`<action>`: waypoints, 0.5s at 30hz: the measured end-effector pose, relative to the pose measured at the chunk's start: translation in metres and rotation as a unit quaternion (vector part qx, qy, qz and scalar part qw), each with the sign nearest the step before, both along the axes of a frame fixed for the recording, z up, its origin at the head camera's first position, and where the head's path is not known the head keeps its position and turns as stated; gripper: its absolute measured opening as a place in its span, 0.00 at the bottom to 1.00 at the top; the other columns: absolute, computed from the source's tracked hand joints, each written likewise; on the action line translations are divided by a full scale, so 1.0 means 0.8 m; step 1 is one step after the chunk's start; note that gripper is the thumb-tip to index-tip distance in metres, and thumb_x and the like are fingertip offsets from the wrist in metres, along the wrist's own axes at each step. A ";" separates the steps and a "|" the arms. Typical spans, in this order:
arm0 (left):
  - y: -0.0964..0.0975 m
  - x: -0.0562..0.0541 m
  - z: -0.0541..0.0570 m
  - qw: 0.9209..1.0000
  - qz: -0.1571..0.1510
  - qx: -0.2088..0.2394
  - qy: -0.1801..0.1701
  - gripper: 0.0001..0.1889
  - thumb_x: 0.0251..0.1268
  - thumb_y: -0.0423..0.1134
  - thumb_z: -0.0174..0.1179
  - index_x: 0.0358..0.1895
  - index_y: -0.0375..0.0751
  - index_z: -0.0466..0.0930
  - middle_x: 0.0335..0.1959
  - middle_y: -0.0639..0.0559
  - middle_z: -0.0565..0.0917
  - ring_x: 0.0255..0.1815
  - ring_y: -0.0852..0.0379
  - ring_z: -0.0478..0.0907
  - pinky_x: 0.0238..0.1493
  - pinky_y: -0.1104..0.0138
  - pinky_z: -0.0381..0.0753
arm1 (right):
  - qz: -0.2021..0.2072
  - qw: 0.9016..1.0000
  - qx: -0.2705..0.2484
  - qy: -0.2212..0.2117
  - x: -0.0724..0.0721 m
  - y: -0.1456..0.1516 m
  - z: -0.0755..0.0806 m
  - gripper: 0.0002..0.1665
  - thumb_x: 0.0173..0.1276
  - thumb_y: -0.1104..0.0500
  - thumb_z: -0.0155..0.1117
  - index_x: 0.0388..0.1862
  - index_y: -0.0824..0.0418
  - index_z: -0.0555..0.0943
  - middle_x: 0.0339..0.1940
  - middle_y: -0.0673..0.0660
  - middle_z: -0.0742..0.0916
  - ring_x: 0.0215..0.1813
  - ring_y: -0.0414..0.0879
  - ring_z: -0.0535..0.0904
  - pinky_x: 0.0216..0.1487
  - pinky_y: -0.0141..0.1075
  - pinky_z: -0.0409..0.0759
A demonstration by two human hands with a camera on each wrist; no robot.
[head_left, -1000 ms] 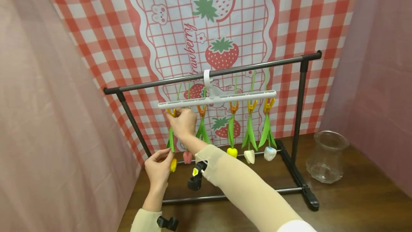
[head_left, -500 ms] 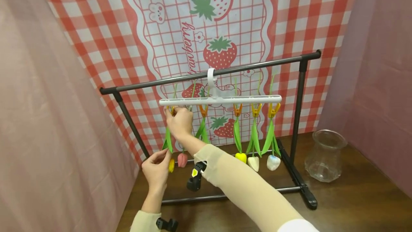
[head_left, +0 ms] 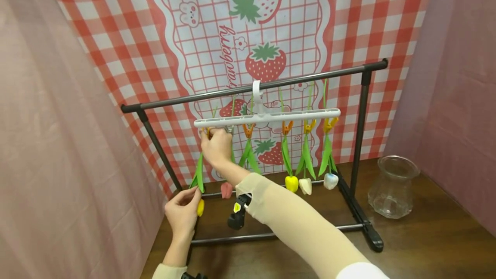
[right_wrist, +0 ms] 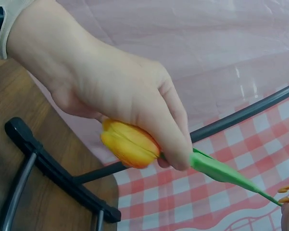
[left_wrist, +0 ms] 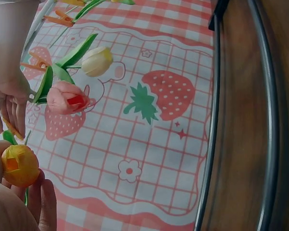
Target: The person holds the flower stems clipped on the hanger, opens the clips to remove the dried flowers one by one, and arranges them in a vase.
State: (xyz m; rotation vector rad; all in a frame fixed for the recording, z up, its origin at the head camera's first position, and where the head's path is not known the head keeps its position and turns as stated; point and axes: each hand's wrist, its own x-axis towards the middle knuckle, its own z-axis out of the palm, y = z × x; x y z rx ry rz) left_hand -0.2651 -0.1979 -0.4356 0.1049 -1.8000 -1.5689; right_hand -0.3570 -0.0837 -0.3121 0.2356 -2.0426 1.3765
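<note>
Pinching tulip (right_wrist: 130, 143), left hand (head_left: 182, 213) (seemingly clip (left_wrist: 12, 129), right (head_left: 217, 146)).

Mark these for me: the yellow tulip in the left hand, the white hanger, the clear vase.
Held yellow tulip (right_wrist: 128, 145): right wrist view, on its bloom.
White hanger (head_left: 267, 118): head view, on its crossbar.
Clear vase (head_left: 392, 189): head view, on its body.

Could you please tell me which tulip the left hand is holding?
The orange-yellow tulip farthest left under the white hanger: the left hand pinches it just above its bloom, while the other yellow tulip hangs untouched, right of the hanger's hook.
</note>
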 end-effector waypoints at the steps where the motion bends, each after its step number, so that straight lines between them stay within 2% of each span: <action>1: -0.001 0.003 -0.001 1.000 0.000 -0.002 0.000 0.04 0.59 0.28 0.77 0.36 0.31 0.93 0.21 0.73 0.87 0.23 0.72 0.83 0.26 0.79 0.81 | 0.000 1.000 -0.001 -0.001 0.000 0.000 0.000 0.20 0.74 0.53 0.70 0.21 0.60 0.87 0.18 0.55 0.89 0.20 0.42 0.77 0.26 0.29 0.73; 5: -0.010 0.021 -0.007 1.000 0.002 -0.009 -0.005 0.05 0.58 0.27 0.77 0.37 0.30 0.93 0.21 0.73 0.86 0.22 0.73 0.82 0.26 0.79 0.81 | -0.001 1.000 -0.008 -0.008 0.001 0.001 0.002 0.18 0.73 0.54 0.71 0.22 0.60 0.89 0.20 0.55 0.90 0.23 0.44 0.80 0.29 0.31 0.76; 9: -0.026 0.050 -0.021 1.000 -0.002 0.001 -0.020 0.06 0.58 0.24 0.75 0.39 0.25 0.91 0.21 0.70 0.87 0.21 0.71 0.83 0.24 0.78 0.83 | 0.002 1.000 -0.011 -0.011 0.002 0.002 0.002 0.17 0.72 0.54 0.72 0.24 0.59 0.90 0.22 0.55 0.90 0.24 0.44 0.80 0.30 0.32 0.78; 12: -0.045 0.072 -0.036 1.000 -0.006 -0.004 -0.018 0.05 0.57 0.19 0.73 0.37 0.22 0.90 0.20 0.67 0.88 0.19 0.69 0.84 0.24 0.78 0.82 | 0.009 1.000 -0.013 -0.012 0.002 0.005 0.002 0.16 0.73 0.55 0.71 0.25 0.59 0.90 0.22 0.54 0.91 0.23 0.42 0.79 0.29 0.30 0.77; 15: -0.068 0.090 -0.053 0.999 -0.037 0.004 -0.011 0.07 0.54 0.12 0.69 0.34 0.21 0.90 0.21 0.63 0.89 0.18 0.68 0.85 0.23 0.77 0.83 | 0.017 1.000 -0.016 -0.021 0.003 0.009 0.001 0.17 0.74 0.55 0.70 0.24 0.60 0.90 0.22 0.55 0.90 0.21 0.40 0.77 0.25 0.28 0.74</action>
